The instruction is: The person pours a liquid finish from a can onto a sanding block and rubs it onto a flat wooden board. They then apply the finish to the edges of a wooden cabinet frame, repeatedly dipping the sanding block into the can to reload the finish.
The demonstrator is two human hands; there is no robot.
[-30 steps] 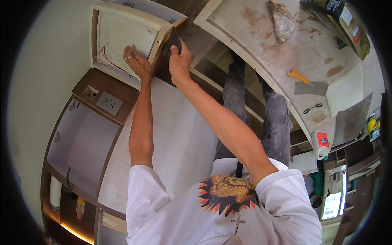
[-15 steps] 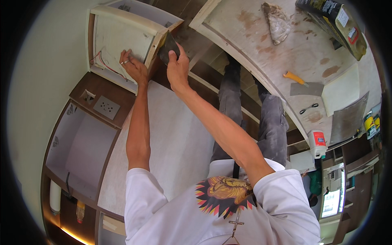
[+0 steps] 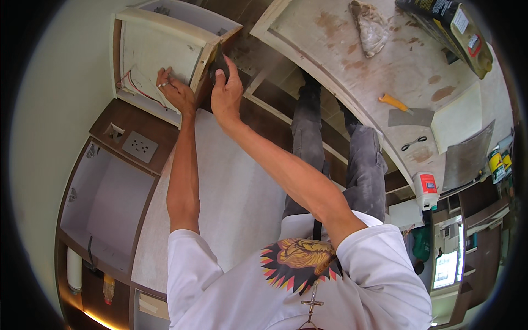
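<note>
My right hand (image 3: 225, 93) grips a dark, flat pad (image 3: 219, 61) against the pale wooden edge strip (image 3: 208, 55) of a small white cabinet at the upper left. My left hand (image 3: 176, 91) rests on that cabinet's white inner panel (image 3: 154, 47), fingers bent and apart, a ring on one of them, holding nothing. Red and dark wires (image 3: 135, 85) lie at the panel's lower left, beside my left hand. The pad is partly hidden by my right fingers.
A stained worktop (image 3: 338, 47) holds a rag (image 3: 368, 30), metal can (image 3: 456, 38), orange-handled scraper (image 3: 393, 103), scissors (image 3: 413, 143), metal sheet and white jug (image 3: 426, 191). Open cabinet (image 3: 110, 203) and socket (image 3: 140, 146) stand left. A person in green (image 3: 421, 245) is far right.
My right hand and the pad have moved left and slightly down along the cabinet edge. My left hand stays on the panel; the whole view has shifted slightly left.
</note>
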